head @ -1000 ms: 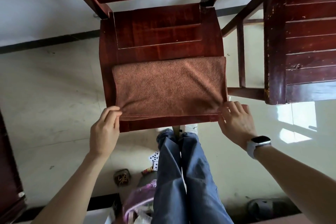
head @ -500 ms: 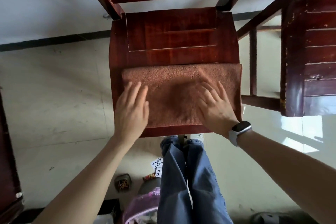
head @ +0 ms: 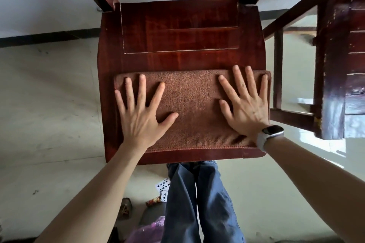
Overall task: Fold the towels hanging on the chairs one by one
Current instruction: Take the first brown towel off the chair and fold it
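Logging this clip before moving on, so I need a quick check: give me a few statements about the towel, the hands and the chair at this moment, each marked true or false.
1. Both hands lie flat with spread fingers on the brown towel. True: left hand, right hand.
2. The towel hangs over the chair's backrest. False: it lies folded on the front part of the chair seat.
3. A watch is on the right wrist. True.
4. The left hand pinches a towel corner. False: its fingers are straight and press on the towel.
5. The towel covers the whole seat. False: the back half of the seat is bare wood.
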